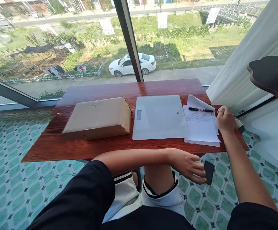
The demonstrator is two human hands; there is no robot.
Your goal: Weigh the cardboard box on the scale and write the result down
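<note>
My left hand (188,164) hangs in front of the table's near edge, palm down, above my knee. Its fingers are loosely bent and somewhat apart, with nothing visible in them. Just past its fingertips shows a dark phone (209,172); whether they touch, I cannot tell. At the table's right side my right hand (225,118) is closed, knuckles up, beside the handwritten papers (201,126). What it may hold is hidden. Across the top sheet lies a black pen (201,109), its right end close to my right hand. Left of the papers is a flat glass scale (160,118) with a small display.
A closed cardboard box (98,116) stands left of the scale on the dark red wooden table (57,150). Behind it are windows, with a white car (132,64) outside. A white curtain (246,60) and a dark wavy-edged shelf (270,75) are on the right.
</note>
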